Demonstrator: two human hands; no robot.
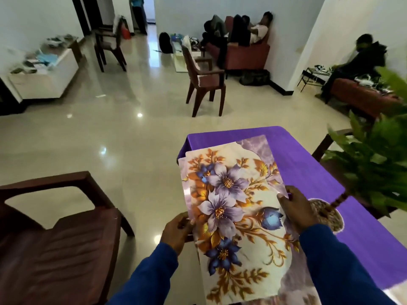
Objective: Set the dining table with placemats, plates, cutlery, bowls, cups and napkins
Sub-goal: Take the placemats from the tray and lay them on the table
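Two hands hold one flowery placemat (pixel 237 208) over the purple tabletop (pixel 308 172). A green plant (pixel 378 155) sits at 3 o'clock. The left hand (pixel 177 233) pinches the mat's left edge; the right hand (pixel 297 211) grips its right edge.

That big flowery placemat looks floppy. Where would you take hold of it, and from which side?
By its two long edges, one hand from each side, as here: the left hand pinches the left edge and the right hand the right edge of the floral placemat. It is a thin, wide sheet held above the purple tablecloth, so a grip on opposite edges probably keeps it flat.
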